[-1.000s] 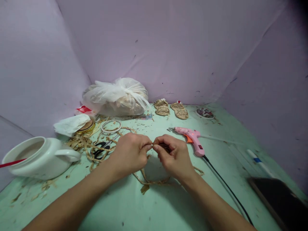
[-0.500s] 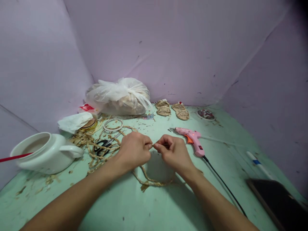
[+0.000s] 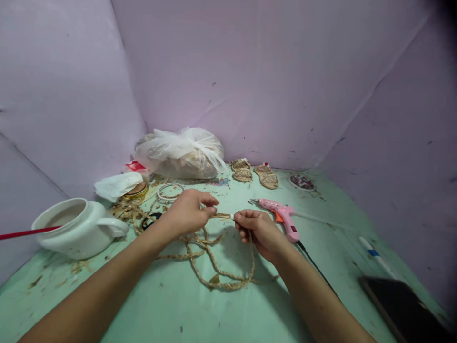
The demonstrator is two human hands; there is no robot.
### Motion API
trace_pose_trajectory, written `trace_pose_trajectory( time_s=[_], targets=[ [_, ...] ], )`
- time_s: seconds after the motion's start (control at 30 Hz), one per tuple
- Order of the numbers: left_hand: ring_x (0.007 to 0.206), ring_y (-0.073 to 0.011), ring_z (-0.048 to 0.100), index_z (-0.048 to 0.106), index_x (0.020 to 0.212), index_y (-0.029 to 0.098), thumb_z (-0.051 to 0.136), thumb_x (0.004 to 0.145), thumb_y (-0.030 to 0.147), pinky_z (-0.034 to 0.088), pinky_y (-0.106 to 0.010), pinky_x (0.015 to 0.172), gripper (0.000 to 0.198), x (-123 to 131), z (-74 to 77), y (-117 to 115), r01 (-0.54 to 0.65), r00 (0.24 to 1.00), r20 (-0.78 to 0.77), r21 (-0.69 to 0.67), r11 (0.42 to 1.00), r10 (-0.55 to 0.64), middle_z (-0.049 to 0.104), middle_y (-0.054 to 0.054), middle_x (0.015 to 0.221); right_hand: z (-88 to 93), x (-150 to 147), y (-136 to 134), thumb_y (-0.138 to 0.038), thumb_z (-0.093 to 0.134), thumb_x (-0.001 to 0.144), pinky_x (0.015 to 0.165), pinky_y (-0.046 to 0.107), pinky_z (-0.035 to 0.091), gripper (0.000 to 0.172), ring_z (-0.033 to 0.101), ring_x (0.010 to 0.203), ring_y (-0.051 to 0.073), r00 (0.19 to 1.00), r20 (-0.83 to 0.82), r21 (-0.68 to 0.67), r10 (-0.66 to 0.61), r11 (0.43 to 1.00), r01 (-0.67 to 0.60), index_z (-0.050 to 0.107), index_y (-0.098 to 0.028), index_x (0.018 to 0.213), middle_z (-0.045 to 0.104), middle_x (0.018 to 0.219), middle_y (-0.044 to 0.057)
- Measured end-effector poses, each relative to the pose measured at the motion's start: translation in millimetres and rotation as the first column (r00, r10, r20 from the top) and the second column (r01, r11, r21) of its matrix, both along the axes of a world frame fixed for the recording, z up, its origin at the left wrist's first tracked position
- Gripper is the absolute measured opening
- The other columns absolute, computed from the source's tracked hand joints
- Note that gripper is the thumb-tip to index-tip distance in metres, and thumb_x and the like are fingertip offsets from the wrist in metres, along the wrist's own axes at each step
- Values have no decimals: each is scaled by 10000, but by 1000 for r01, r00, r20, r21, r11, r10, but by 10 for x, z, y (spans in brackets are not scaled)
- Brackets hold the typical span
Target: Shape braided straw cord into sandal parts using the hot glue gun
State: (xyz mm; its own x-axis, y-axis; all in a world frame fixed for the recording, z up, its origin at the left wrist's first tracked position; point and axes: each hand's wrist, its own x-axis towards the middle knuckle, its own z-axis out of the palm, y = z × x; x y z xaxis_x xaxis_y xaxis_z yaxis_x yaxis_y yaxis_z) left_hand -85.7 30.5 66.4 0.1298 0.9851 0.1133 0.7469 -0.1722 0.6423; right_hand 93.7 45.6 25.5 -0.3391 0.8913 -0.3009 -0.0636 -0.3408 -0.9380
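A green table stretches before you, a knotted white plastic bag at its back, a white pot at left. Braided cord loops beneath and between your hands. Your right hand pinches it; your left hand curls loosely beside it, grip unclear. Farther right lies a pink glue gun. By your right fingertips shows a tiny white piece.

On the table, a jug is standing left, with a stick leaning in it. The glue gun is lying right of the rope. Behind, two slippers are sitting between a plastic bag, left, and a dish, right.
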Motion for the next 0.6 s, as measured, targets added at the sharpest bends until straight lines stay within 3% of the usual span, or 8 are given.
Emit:
trace_pose_trajectory(
  time_s=[0.13, 0.27, 0.33, 0.4, 0.5, 0.6],
  targets=[
    [629, -163, 597, 703, 723, 186, 504, 697, 217, 425, -239, 559, 204, 12, -49, -19, 129, 988, -91, 13, 992, -127, 683, -5, 677, 28, -7, -28, -263, 674, 606, 364, 166, 344, 166, 432, 392, 43, 1000, -3, -14, 8, 1000, -8, 558, -143, 608, 528, 534, -31],
    [535, -137, 541, 679, 643, 175, 481, 694, 197, 371, -220, 478, 205, 2, -60, -29, 159, 983, -97, 54, 986, -154, 635, 5, 574, 47, -12, -45, -253, 673, 633, 355, 165, 352, 159, 456, 410, 54, 999, 29, 3, 38, 999, -38, 628, -149, 745, 595, 605, -8],
    [536, -137, 541, 677, 644, 173, 475, 698, 196, 373, -219, 479, 211, -2, -53, -32, 165, 983, -93, 61, 984, -159, 636, 2, 576, 45, -19, -52, -247, 670, 643, 347, 158, 350, 121, 455, 423, 56, 997, 53, 6, 64, 998, -64, 641, -137, 684, 593, 597, -2],
    [558, -138, 556, 687, 683, 171, 470, 706, 192, 392, -218, 502, 220, 1, -47, -23, 173, 981, -93, 46, 984, -168, 657, -4, 615, 37, -23, -55, -232, 667, 644, 342, 149, 350, 122, 453, 437, 57, 995, 58, -16, 81, 997, -80, 631, -124, 601, 573, 572, 0],
    [608, -138, 583, 692, 866, 169, 467, 714, 175, 418, -216, 536, 272, -2, -11, 0, 149, 985, -99, 44, 988, -144, 696, -23, 759, 26, -10, -44, -207, 655, 641, 349, 140, 366, 88, 472, 467, 60, 995, 22, -79, 98, 992, -95, 641, -121, 626, 575, 617, 11],
    [635, -144, 589, 666, 968, 165, 492, 709, 181, 418, -220, 540, 313, -89, 145, -39, 41, 987, -160, 169, 985, -13, 696, -44, 847, 30, 14, -24, -186, 631, 649, 336, 125, 356, 58, 468, 466, 57, 995, -14, -114, 103, 988, -104, 634, -128, 647, 540, 617, 8]
  ],
)
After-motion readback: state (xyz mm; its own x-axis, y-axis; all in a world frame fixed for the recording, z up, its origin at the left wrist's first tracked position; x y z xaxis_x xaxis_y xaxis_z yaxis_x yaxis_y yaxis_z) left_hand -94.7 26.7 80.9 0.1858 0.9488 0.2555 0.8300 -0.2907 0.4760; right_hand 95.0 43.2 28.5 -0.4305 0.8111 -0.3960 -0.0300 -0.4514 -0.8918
